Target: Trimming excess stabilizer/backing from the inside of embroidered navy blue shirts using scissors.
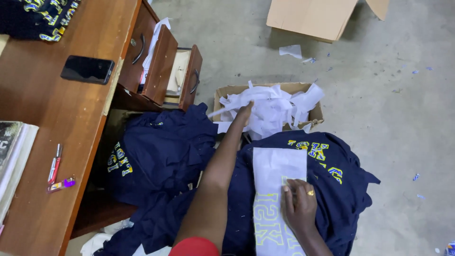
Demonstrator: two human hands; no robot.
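Reaching left hand [245,110] into paper scraps [270,110], apparently.

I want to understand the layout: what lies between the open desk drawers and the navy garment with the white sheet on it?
In the head view, a heap of navy shirts lies between the open drawers and the navy garment; the left hand's forearm crosses there too.

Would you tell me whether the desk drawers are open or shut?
Open: two wooden drawers stand pulled out from the desk, with white paper showing inside them.
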